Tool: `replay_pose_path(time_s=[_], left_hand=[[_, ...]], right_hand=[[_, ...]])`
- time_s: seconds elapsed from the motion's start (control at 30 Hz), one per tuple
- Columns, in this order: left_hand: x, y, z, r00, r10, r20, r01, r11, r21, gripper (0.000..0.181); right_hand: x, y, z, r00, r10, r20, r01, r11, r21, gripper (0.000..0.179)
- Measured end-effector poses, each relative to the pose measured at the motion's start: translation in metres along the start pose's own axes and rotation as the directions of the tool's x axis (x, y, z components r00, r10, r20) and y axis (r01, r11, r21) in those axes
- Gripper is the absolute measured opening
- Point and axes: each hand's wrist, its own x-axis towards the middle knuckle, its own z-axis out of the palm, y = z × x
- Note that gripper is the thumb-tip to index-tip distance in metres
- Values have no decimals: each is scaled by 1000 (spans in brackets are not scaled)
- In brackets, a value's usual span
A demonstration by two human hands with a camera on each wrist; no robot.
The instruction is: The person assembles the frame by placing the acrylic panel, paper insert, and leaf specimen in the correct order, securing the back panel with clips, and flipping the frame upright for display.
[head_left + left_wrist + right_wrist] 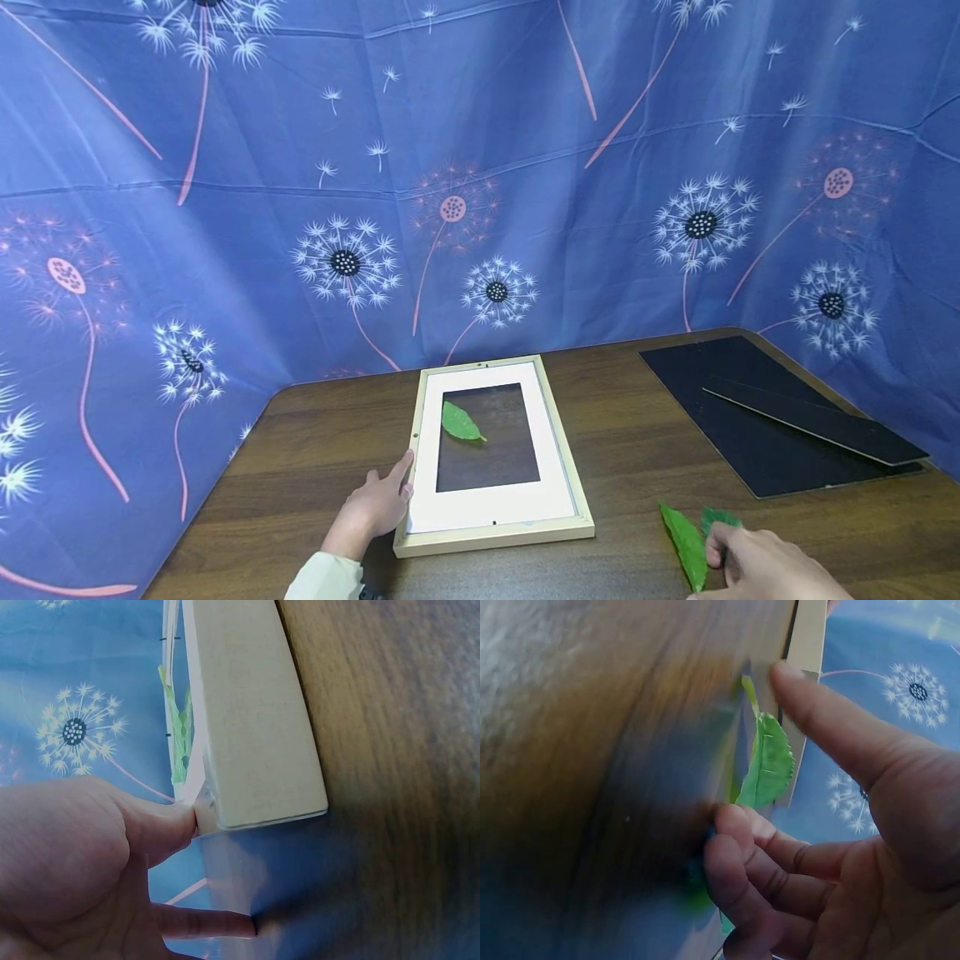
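Note:
My left hand (375, 504) rests at the left side of a pale wooden picture frame (492, 533), touching its edge; in the left wrist view the thumb (169, 825) meets the frame's end and another finger is stretched out. Inside the frame lie a white mat (480, 510) and a green leaf (461, 422) in the mat's window. My right hand (765, 562) is low on the right, beside a green leaf (684, 546). In the right wrist view that leaf (771, 761) stands between the spread thumb and bent fingers, its lower end near the fingertips. A darker leaf (718, 518) lies behind.
On the table's right side lies a black board (697, 408), with a narrower folded-up black flap or strip (817, 421) slanting above it. A blue dandelion-print cloth (585, 250) hangs along the back and sides of the brown wooden table (300, 450).

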Motion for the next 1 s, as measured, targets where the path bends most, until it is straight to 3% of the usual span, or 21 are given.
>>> replay_pose_path(time_s=[0.27, 0.5, 0.77, 1.0], left_hand=[[-1, 0, 0, 1000, 3, -1, -3, 1000, 11, 50], [-1, -1, 1, 1000, -5, 5, 5, 1000, -1, 51], [-1, -4, 3, 1000, -12, 7, 12, 1000, 3, 51], [-1, -3, 3, 1000, -14, 9, 14, 1000, -2, 51]], right_hand=[[7, -9, 3, 993, 106, -46, -109, 992, -60, 36], [14, -17, -2, 997, 73, -36, -75, 996, -49, 29], [15, -25, 2, 984, 165, -69, -173, 977, -122, 39], [18, -23, 6, 982, 179, -68, -185, 978, -97, 40]])
